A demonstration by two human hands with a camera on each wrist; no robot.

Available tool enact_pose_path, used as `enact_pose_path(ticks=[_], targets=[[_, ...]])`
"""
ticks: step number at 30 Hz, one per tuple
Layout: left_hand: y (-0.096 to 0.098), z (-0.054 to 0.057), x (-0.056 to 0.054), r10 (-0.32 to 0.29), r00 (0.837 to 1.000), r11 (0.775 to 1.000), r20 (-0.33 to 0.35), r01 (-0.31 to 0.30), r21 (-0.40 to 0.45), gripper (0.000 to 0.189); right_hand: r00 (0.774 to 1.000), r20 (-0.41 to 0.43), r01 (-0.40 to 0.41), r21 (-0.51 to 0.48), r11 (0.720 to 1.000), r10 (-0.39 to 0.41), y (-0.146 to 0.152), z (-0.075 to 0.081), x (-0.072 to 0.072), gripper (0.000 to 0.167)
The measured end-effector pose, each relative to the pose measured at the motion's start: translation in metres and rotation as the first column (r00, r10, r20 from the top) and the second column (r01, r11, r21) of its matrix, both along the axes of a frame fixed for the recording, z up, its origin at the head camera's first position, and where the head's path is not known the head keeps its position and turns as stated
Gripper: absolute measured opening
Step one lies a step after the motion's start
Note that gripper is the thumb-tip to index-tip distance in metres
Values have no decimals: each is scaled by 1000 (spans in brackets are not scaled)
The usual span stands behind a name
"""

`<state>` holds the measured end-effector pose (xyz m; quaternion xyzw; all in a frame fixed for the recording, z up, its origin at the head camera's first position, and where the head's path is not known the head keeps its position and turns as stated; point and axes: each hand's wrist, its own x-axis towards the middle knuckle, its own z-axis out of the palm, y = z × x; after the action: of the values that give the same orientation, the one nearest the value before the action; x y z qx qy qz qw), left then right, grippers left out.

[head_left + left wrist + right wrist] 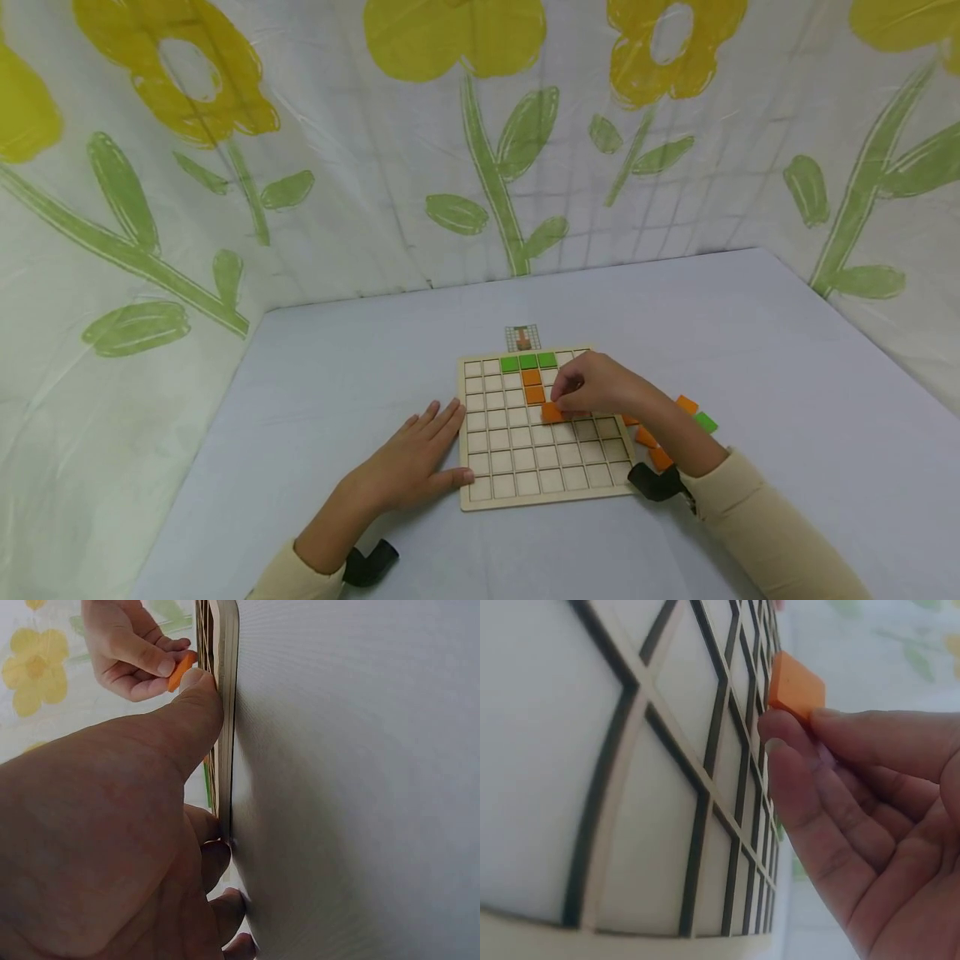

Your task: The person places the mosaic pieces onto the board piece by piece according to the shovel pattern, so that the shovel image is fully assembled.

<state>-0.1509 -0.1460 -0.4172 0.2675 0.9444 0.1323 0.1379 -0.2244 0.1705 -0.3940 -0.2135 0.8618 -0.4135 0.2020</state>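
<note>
A wooden grid board (547,498) lies on the table. Between thumb and fingertips, my right hand (596,383) pinches an orange square tile (552,413) over the middle of the grid. The right wrist view shows that tile (798,686) held tilted beside the grid lines. My left hand (408,462), fingers extended, rests at the board's left edge; in the left wrist view its thumb (201,697) touches the rim. Three green tiles (528,361) sit in the far row, and two orange tiles (532,377) run below the middle one.
Loose orange tiles (661,457) and a green tile (706,422) lie right of the board, partly hidden by my right forearm. A small pattern card (522,337) lies beyond its far edge. A flower-printed curtain (337,167) hangs behind the white table (315,383).
</note>
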Motion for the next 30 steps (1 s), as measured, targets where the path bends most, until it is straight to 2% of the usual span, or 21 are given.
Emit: enact_pose_path(ticks=[5,12,21,30], targets=[[0,0,0,6,1000,1000,1,-6,-1,92,1000,-22,5,9,1000,-5,-5,-2,1,8],[0,0,0,4,1000,1000,-1,-4,2,92,1000,19,11,-21,1000,-10,-8,-4,1,3],[1,-1,0,7,1000,1000,-8,-7,-3,92,995,-96,-33,10,999,33,-9,0,5,7],[1,1,0,5,1000,1000,5,-5,10,92,993,-98,-71,7,997,71,-8,2,8,8]])
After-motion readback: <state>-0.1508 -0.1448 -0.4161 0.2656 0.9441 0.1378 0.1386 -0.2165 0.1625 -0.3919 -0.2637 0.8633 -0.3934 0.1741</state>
